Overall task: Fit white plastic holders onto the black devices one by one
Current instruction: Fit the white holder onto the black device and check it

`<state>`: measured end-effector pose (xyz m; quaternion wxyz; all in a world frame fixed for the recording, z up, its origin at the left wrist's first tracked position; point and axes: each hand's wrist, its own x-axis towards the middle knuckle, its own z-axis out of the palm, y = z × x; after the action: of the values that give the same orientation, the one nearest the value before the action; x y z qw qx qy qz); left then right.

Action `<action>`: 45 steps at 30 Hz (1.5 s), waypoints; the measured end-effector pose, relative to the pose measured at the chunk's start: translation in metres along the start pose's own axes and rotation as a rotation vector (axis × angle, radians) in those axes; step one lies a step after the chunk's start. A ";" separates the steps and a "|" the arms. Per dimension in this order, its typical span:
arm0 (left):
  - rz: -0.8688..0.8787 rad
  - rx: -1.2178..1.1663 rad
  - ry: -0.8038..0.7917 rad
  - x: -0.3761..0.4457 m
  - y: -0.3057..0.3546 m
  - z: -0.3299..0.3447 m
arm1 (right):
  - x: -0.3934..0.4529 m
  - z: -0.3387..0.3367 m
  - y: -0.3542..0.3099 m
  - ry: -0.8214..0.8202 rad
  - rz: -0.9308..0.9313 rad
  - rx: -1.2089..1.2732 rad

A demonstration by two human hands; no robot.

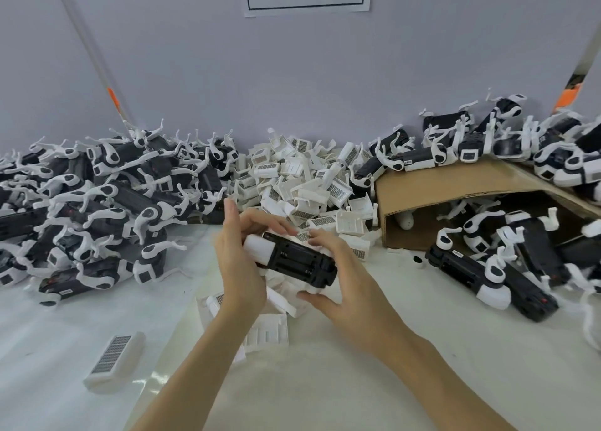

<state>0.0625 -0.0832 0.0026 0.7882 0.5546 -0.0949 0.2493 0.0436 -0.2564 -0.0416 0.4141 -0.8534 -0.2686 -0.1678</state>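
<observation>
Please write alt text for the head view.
Two hands hold a black device over a white table: left hand grips its white end, right hand cradles the other. Holders lie heaped behind, devices piled both sides.

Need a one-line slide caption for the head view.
Both hands hold a black device between piles of parts.
</observation>
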 end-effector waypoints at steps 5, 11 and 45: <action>-0.061 0.061 0.029 -0.007 -0.001 0.010 | -0.003 -0.002 0.006 0.040 0.004 0.042; -0.333 -0.121 0.031 -0.005 0.001 0.015 | 0.002 -0.002 0.008 0.144 -0.074 0.070; -0.063 0.405 -0.104 -0.002 -0.015 0.010 | 0.004 -0.013 0.008 0.317 0.222 0.432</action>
<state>0.0692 -0.0967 -0.0076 0.6622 0.7164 -0.0660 0.2096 0.0505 -0.2693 -0.0368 0.6389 -0.7327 -0.1348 -0.1916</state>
